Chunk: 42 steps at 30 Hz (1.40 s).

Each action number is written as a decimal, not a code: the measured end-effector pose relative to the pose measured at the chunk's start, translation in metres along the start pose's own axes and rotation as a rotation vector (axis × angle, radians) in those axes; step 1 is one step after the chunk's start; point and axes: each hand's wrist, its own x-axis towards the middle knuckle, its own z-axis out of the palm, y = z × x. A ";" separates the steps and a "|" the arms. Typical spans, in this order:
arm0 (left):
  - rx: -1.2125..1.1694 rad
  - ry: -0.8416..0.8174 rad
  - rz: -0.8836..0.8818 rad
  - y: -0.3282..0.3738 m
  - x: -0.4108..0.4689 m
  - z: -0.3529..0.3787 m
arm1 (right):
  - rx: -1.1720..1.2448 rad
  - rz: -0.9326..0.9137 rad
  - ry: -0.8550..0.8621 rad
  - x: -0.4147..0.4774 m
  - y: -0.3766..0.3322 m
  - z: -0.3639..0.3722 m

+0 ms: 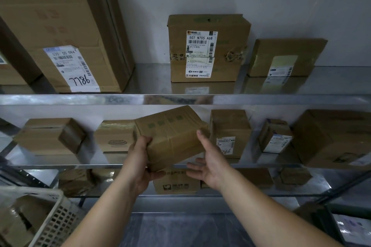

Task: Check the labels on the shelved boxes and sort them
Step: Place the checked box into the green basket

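I'm gripping the taped cardboard box [172,136] by one lower corner with my left hand [140,158], holding it tilted above the middle shelf [60,166] front edge. My right hand [208,160] is spread open, barely touching. One-cornered like this, it's threatening to twist free and drop.

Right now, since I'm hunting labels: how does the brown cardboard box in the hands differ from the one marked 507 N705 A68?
The held brown cardboard box is tilted in mid-air, gripped by the left hand; the 507-labelled brown cardboard box stands upright on the top metal shelf. The held box shows no label; the other faces its white label outward. Both are taped.
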 end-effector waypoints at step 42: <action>0.679 -0.049 0.402 -0.002 -0.027 -0.021 | -0.200 -0.219 -0.092 0.003 0.013 -0.014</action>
